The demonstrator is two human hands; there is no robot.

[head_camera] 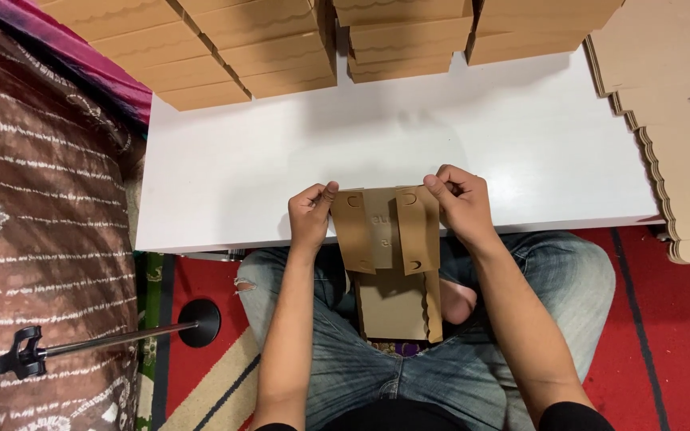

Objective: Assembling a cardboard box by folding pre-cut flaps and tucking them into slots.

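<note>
A brown cardboard box blank [390, 263] with folded side flaps and small crescent cut-outs lies between my knees, its top end resting on the near edge of the white table [281, 168]. My left hand [311, 214] pinches the top left flap. My right hand [461, 201] pinches the top right flap. Both flaps are folded inward over the middle panel, and the blank's lower part hangs over my lap.
Rows of folded brown cardboard boxes [265, 48] stand along the table's far edge. A stack of flat scalloped cardboard sheets [672, 120] overhangs the table's right side. A patterned brown cloth [33, 239] and a black stand with a rod [121, 335] lie to the left, over a red rug [664, 335].
</note>
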